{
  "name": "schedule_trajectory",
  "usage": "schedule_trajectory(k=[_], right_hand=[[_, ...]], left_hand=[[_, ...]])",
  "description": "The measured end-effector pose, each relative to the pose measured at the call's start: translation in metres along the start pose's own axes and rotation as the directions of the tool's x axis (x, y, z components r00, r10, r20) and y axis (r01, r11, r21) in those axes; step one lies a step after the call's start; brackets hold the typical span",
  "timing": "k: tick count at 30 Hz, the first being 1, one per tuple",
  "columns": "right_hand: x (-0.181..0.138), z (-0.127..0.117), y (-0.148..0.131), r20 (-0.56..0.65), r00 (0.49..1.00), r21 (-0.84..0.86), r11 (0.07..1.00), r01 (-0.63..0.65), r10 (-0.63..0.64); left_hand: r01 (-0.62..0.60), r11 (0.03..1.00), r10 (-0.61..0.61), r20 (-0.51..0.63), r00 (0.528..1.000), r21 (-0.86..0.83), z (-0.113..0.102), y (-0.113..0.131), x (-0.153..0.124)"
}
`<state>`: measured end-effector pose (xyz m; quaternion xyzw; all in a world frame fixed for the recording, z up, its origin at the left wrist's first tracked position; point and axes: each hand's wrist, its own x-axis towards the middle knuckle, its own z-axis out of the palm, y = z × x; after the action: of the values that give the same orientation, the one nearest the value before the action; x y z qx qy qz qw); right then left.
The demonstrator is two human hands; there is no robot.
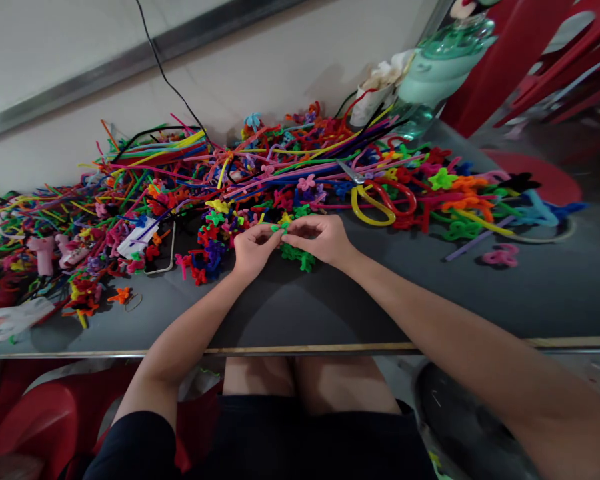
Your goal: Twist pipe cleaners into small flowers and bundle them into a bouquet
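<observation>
Between my fingertips is a small green pipe cleaner piece (279, 228), pinched from both sides. My left hand (254, 250) grips its left end with thumb and fingers together. From the right, my right hand (323, 239) pinches it too, and the fingertips of both hands nearly meet. Just beyond and below my right hand lie green pipe cleaner flowers (300, 259), partly covered by it. A cluster of red, blue and yellow pipe cleaner flowers (213, 247) sits left of my left hand. The exact shape of the held piece is too small to tell.
Scissors (375, 203) with yellow and red handles lie right of my hands. A large heap of pipe cleaners (180, 160) runs along the wall. A green bottle (430, 73) and a paper cup (367, 103) stand behind. A pink flower (501, 255) lies on the dark table (370, 310).
</observation>
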<state>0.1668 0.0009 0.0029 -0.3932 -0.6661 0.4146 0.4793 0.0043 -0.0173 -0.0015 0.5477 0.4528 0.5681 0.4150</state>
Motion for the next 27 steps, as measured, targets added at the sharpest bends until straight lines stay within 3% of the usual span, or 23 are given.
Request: schedule_trajectory(k=[8,18,27], right_hand=[[0.0022,0.0013,0.0029,-0.004,0.998,0.128,0.99,-0.063,0.064],[0.0019,0.0003,0.0025,0.04,0.998,0.117,0.992,-0.056,0.051],[0.0051,-0.0028,0.004,0.088,0.995,0.139,0.988,-0.063,0.051]], left_hand=[[0.004,1.0,-0.004,-0.011,1.0,0.003,0.0,-0.0052,0.0059],[0.011,1.0,-0.012,0.019,1.0,0.015,-0.0033,-0.0003,0.0006],[-0.047,0.989,0.039,0.062,0.997,0.141,-0.0028,-0.0045,0.0025]])
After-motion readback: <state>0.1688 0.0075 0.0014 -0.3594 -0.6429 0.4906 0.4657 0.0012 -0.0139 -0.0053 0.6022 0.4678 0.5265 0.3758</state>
